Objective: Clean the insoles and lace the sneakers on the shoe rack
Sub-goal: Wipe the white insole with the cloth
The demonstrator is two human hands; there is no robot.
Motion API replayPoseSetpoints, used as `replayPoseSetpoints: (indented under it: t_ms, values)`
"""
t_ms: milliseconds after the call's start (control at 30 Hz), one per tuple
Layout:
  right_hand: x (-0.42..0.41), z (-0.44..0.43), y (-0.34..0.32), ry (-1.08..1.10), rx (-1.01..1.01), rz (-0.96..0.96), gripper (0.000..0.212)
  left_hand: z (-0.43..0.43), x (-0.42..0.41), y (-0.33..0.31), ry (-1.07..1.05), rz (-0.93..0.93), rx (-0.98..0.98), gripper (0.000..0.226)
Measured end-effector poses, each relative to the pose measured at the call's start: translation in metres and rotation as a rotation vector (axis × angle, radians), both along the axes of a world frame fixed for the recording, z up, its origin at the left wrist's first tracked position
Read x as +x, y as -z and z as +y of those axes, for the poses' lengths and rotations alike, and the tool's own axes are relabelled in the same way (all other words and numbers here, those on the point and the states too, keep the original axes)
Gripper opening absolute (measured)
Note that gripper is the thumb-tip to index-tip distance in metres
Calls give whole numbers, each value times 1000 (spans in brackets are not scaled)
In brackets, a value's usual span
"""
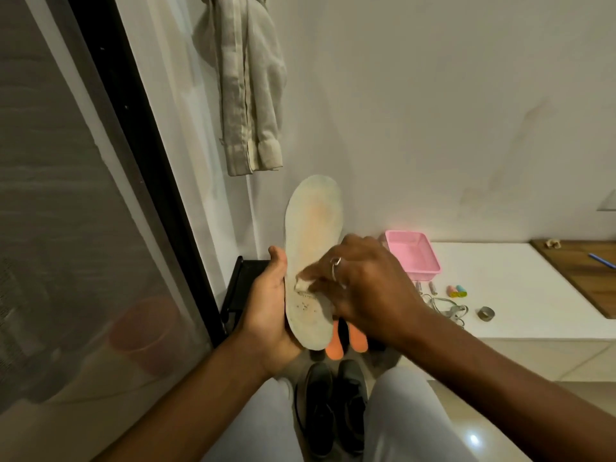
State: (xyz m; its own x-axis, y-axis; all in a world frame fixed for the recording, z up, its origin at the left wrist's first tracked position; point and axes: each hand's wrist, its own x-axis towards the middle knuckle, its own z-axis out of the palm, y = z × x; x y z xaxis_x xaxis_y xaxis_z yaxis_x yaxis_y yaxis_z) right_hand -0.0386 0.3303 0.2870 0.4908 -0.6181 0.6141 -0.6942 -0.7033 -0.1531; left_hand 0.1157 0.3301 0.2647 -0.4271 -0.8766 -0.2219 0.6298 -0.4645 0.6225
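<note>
A pale, worn insole [313, 228] with a faint orange stain stands upright, toe end up, in front of the wall. My left hand [270, 315] grips its heel end from the left side. My right hand [360, 288], with a ring on one finger, pinches a small white wad [302, 283] against the insole's lower half, beside some dark specks. Two black sneakers [333, 408] sit on the floor between my knees. The orange ends of two other insoles [346, 341] show just below my hands.
A black shoe rack [243, 285] stands behind my left hand, against a dark-framed glass door [100, 228]. A white ledge [516, 288] to the right holds a pink basket [413, 255], laces, small coloured items and a tape roll. Cloth [250, 95] hangs above.
</note>
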Motion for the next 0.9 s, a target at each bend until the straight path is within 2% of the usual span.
replayPoseSetpoints:
  t_ms: [67, 133, 233, 300, 400, 500, 600, 667, 767, 900]
  values:
    - [0, -8, -2, 46, -3, -92, 22, 3, -1, -3, 0, 16, -15, 73]
    - [8, 3, 6, -35, 48, -146, 19, 1, 3, -3, 6, 42, -11, 77]
    - [15, 25, 12, -190, 96, -59, 17, -5, 9, -4, 24, 33, 25, 85]
    - [7, 12, 6, -140, 32, 10, 20, -2, 6, -5, 18, 15, 21, 81]
    - [-3, -17, -4, 28, -17, -34, 26, 6, -2, -6, 1, -30, -9, 72]
    - [7, -3, 3, -109, 51, -108, 17, 3, 3, -5, 4, 23, 5, 75]
    - [10, 21, 5, -265, 78, -13, 14, -3, 9, -4, 23, -15, 30, 83]
    - [-1, 7, -3, -219, 22, 45, 16, 0, 5, -4, 32, -17, -2, 78]
    - [-7, -7, -10, -82, 3, 26, 27, 7, -1, -5, 18, -25, -34, 70]
    - [5, 18, 14, -201, 55, 61, 32, 1, 8, -5, 33, -4, 20, 81]
